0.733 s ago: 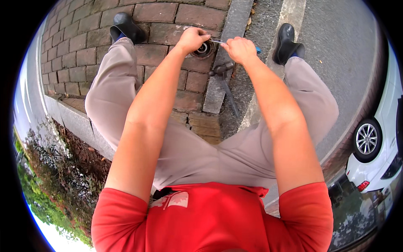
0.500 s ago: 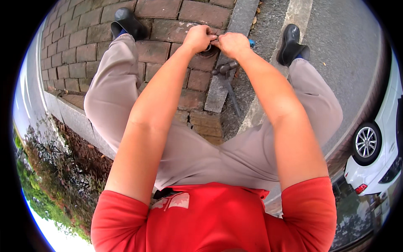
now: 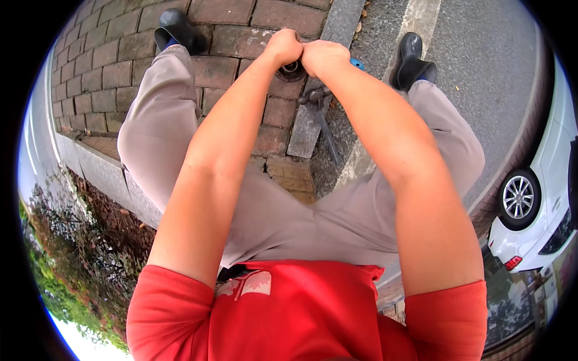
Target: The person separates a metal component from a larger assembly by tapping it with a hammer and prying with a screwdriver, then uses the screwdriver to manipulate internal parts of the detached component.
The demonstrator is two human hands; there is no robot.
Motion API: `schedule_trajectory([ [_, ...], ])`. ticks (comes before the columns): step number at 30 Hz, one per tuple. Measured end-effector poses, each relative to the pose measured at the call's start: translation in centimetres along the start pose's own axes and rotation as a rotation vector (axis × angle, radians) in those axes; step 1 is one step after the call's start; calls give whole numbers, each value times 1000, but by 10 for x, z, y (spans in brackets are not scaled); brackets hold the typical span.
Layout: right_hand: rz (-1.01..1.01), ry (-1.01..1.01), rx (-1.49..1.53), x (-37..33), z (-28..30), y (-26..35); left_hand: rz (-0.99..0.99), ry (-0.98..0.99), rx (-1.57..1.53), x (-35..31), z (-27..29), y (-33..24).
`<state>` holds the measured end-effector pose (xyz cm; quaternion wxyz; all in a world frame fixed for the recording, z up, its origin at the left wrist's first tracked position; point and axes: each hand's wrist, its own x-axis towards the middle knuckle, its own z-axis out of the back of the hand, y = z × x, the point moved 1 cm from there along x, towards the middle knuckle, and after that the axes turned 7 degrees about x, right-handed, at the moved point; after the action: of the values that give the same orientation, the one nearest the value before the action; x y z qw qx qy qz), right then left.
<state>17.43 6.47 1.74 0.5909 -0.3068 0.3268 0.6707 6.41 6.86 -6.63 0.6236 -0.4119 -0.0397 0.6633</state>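
My left hand and my right hand are both closed into fists and pressed knuckle to knuckle, low above the brick paving. A blue handle end sticks out beyond the right fist; the rest of that tool is hidden inside the hands. Directly under the fists a small round dark fitting is set into the bricks, partly covered. A grey metal hand tool with long handles lies across the kerb stone just below the hands.
My black shoes stand either side of the kerb, one on brick, one on asphalt with a white painted line. A white car is parked at right. A low stone edging and shrubs lie at left.
The hands were a little apart with a thin metal shaft showing between them; they have now closed together into touching fists and moved slightly up the picture, hiding the shaft.
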Motion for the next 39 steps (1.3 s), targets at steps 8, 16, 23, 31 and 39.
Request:
schedule_trajectory([
  [8, -1, 59, -90, 1, 31, -15, 115, 178, -644, 11, -3, 27],
  [16, -194, -14, 281, -14, -50, -105, 53, -46, -304, -17, 13, 11],
  [23, -300, -93, 773, -42, -70, -38, 22, -203, -151, -52, 19, 16],
  [31, -205, -163, 656, -44, -79, -47, -258, 250, 279, -106, 22, 9],
  [39, -269, -340, 893, -16, -75, -64, -440, 547, 541, -175, 120, -50],
])
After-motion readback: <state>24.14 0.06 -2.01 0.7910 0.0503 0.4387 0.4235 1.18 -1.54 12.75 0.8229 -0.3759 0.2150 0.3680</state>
